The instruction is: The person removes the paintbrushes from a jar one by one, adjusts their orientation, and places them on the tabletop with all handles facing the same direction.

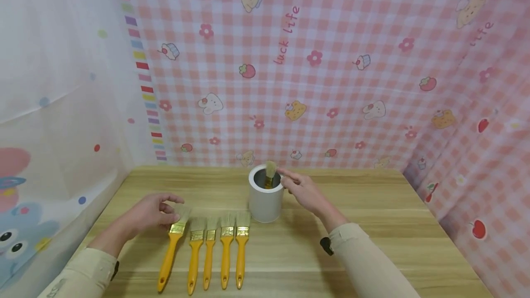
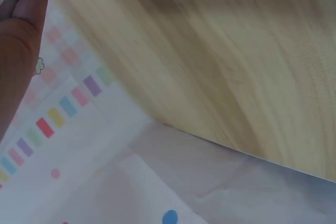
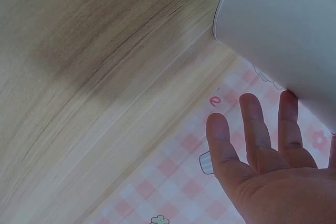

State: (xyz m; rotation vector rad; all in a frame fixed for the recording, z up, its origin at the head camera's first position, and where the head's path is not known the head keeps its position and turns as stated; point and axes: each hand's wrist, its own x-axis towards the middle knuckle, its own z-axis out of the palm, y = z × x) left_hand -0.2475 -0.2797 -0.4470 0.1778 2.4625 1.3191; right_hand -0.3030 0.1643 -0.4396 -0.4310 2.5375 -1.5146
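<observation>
My left hand (image 1: 151,215) is at the bristle end of the leftmost paintbrush (image 1: 169,254), its thumb overlapping the edge of the bristles and its fingers bent beyond them. I cannot tell whether it grips the bristles. That brush has a yellow handle and a gold ferrule. My right hand (image 1: 304,192) is beside the rim of a white can (image 1: 266,206), index finger extended toward the bristles of a paintbrush (image 1: 270,169) standing bristles-up inside. In the right wrist view, several fingers (image 3: 255,135) are spread, one fingertip right at the can's wall. The left wrist view shows only part of the left hand (image 2: 21,30).
To the right of the leftmost brush, several more yellow-handled paintbrushes (image 1: 225,247) lie in a row, bristles pointing away. The wooden tabletop (image 1: 372,243) meets a pink checked cloth (image 1: 356,82) at the back. A white printed cloth (image 1: 74,82) hangs at the left.
</observation>
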